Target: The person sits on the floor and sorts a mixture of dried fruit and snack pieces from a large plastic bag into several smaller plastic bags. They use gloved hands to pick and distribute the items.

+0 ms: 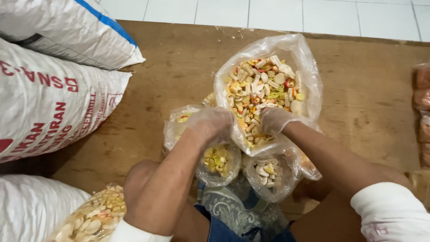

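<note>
Two gloved hands work a large clear bag (293, 58) of pale, yellow and red crackers. Left hand (209, 123) curls closed over a small bag (218, 163); right hand (274, 120) seems closed inside, fingers bunched.

The white sacks (53, 89) run off the left edge, and a snack-filled bag (89, 217) is cut by the bottom edge. Reddish packets (422, 112) at the right edge show only in part, blurred. Thin plastic gloves veil the hands' fingers (210, 123), and the smaller bags (219, 161) lie partly hidden beneath the forearms.
</note>
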